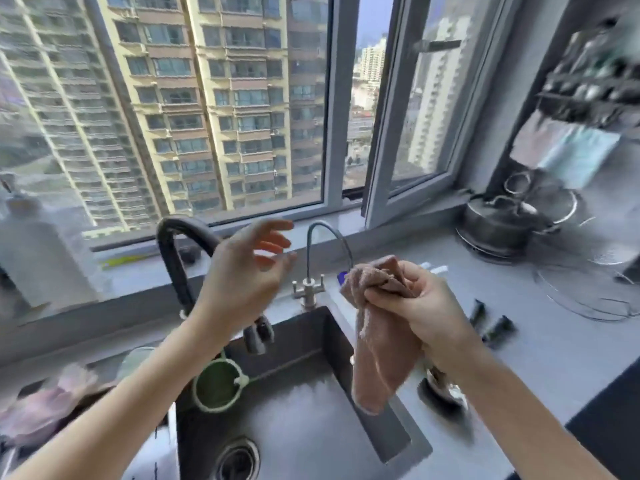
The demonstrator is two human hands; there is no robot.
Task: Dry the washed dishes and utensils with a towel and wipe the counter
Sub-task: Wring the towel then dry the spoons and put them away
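Observation:
My right hand [420, 303] grips a brown-pink towel [381, 358] that hangs down over the right edge of the dark sink [301, 427]. My left hand [247, 268] is raised above the sink beside the black faucet [176, 258], fingers spread and holding nothing. On the grey counter [554, 358] right of my right hand lie dark utensil handles [495, 327]. A metal item [446, 393] lies on the counter under my right wrist, mostly hidden.
A small chrome tap [311, 268] stands behind the sink. A green strainer ring [218, 386] hangs at the sink's left wall. A black pot [502, 223] and wire rack [588, 289] stand at the back right. Pink gloves [45, 403] lie at left.

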